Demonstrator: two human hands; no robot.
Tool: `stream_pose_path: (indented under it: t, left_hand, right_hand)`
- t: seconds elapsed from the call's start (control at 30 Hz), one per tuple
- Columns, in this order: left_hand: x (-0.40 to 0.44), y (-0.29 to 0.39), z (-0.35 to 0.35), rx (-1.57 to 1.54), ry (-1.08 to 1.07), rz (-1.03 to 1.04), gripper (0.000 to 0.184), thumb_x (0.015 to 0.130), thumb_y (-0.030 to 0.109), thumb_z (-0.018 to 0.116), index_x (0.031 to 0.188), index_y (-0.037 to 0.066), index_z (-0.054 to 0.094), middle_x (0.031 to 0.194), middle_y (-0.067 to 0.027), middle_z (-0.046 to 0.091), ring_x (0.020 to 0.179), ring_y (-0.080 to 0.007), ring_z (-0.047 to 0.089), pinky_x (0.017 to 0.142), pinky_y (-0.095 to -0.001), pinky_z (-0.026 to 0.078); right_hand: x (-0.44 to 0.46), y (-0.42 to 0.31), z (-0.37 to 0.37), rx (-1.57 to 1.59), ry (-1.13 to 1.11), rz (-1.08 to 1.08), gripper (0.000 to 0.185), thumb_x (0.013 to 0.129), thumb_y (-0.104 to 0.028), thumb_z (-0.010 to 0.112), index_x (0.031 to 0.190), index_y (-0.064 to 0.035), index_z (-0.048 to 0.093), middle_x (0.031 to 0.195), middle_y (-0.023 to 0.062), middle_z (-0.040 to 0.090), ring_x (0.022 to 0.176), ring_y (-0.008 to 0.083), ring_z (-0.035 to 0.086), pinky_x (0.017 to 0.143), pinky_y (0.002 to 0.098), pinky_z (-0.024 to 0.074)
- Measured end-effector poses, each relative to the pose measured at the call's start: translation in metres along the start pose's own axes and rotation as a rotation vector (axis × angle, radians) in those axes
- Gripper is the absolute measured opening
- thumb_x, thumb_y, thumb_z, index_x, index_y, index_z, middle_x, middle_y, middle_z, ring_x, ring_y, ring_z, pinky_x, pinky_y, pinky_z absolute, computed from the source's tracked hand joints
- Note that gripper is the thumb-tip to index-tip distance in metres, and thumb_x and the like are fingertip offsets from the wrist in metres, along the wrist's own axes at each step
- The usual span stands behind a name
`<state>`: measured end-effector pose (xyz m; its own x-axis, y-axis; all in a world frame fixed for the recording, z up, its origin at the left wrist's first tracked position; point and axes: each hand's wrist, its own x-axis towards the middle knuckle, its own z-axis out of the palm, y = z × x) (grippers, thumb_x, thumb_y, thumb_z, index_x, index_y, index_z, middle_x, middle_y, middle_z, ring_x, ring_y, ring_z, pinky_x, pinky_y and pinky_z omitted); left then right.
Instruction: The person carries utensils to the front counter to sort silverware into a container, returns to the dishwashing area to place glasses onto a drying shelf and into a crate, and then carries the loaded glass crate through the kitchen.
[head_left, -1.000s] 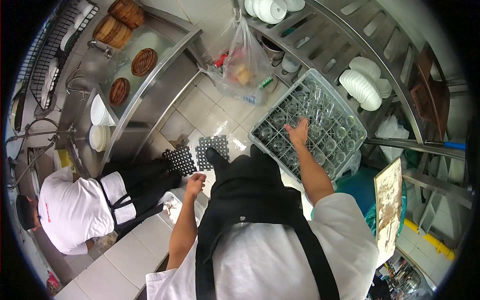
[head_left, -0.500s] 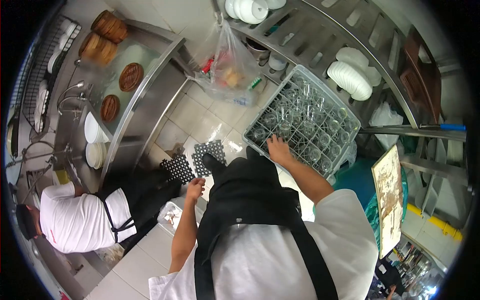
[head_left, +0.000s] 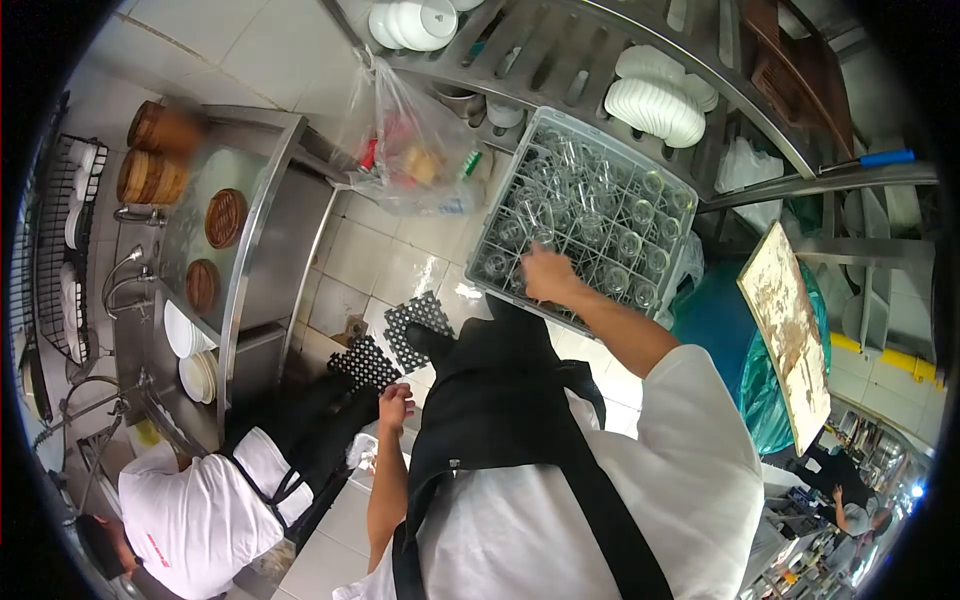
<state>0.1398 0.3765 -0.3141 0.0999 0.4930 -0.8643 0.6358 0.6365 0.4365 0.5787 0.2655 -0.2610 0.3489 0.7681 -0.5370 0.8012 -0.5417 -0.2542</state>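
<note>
A grey plastic rack point(head_left: 683, 190) with a grid of compartments holds many clear glasses point(head_left: 590, 228). My right hand point(head_left: 547, 274) is over the rack's near left part, its fingers closed at the base of a tilted glass point(head_left: 537, 217). Away from the rack, my left hand point(head_left: 396, 403) hangs low beside my black apron, its fingers curled; whether anything small is inside cannot be made out.
At the left a person point(head_left: 200, 520) bends near the steel sink point(head_left: 240, 290), where round brown baskets point(head_left: 226, 218) lie. A plastic bag point(head_left: 415, 150) hangs ahead. White dishes point(head_left: 655, 105) stand on the steel shelf; a worn board point(head_left: 787, 335) leans at the right.
The view has turned, shifting the rack left and up. My right hand has moved from among the glasses to the near left part, where a glass now tilts at its fingers.
</note>
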Motion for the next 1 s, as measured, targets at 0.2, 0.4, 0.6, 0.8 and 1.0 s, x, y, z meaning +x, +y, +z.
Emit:
stream_pose_path:
  t: [0.2, 0.4, 0.6, 0.8, 1.0]
  left_hand:
    - [0.004, -0.007, -0.003, 0.067, -0.011, -0.044, 0.027, 0.089, 0.03, 0.059, 0.106, 0.009, 0.063, 0.089, -0.0015, 0.063, 0.073, -0.0136, 0.061, 0.06, -0.0303, 0.048]
    - [0.01, 0.022, 0.013, 0.044, -0.05, 0.026, 0.022, 0.091, 0.025, 0.057, 0.106, 0.011, 0.063, 0.087, 0.0002, 0.062, 0.073, -0.0113, 0.059, 0.061, -0.0273, 0.047]
    - [0.014, 0.035, 0.028, 0.017, -0.079, 0.08, 0.021, 0.09, 0.022, 0.056, 0.107, 0.011, 0.062, 0.086, 0.001, 0.061, 0.072, -0.0107, 0.059, 0.06, -0.0262, 0.046]
    - [0.01, 0.021, 0.025, 0.046, -0.054, 0.05, 0.022, 0.089, 0.024, 0.057, 0.106, 0.011, 0.063, 0.086, 0.0012, 0.061, 0.072, -0.0107, 0.06, 0.058, -0.0257, 0.046]
    - [0.0, 0.009, 0.014, 0.074, -0.027, -0.007, 0.025, 0.089, 0.026, 0.058, 0.107, 0.01, 0.063, 0.086, 0.0, 0.062, 0.071, -0.0112, 0.06, 0.058, -0.0269, 0.047]
  right_hand:
    - [-0.029, 0.066, -0.085, 1.048, 0.035, 0.01, 0.054, 0.067, -0.015, 0.082, 0.116, -0.0064, 0.062, 0.11, 0.0103, 0.058, 0.096, 0.0188, 0.06, 0.08, 0.0334, 0.052]
    - [-0.102, 0.085, -0.167, 1.641, 0.355, -0.414, 0.07, 0.071, -0.007, 0.074, 0.133, -0.002, 0.043, 0.117, 0.0121, 0.053, 0.11, 0.0311, 0.057, 0.096, 0.0445, 0.0496]
    - [-0.123, 0.086, -0.19, 1.791, 0.477, -0.674, 0.086, 0.07, -0.009, 0.073, 0.142, -0.0073, 0.027, 0.123, 0.0179, 0.049, 0.12, 0.047, 0.05, 0.102, 0.0525, 0.045]
    - [-0.116, 0.093, -0.18, 1.802, 0.556, -0.689, 0.085, 0.069, -0.009, 0.072, 0.142, -0.0087, 0.03, 0.127, 0.0206, 0.049, 0.125, 0.0445, 0.046, 0.104, 0.058, 0.0393]
    - [-0.125, 0.116, -0.186, 1.766, 0.741, -0.729, 0.078, 0.071, -0.012, 0.07, 0.14, -0.013, 0.036, 0.132, 0.0221, 0.047, 0.125, 0.0385, 0.046, 0.105, 0.0545, 0.0374]
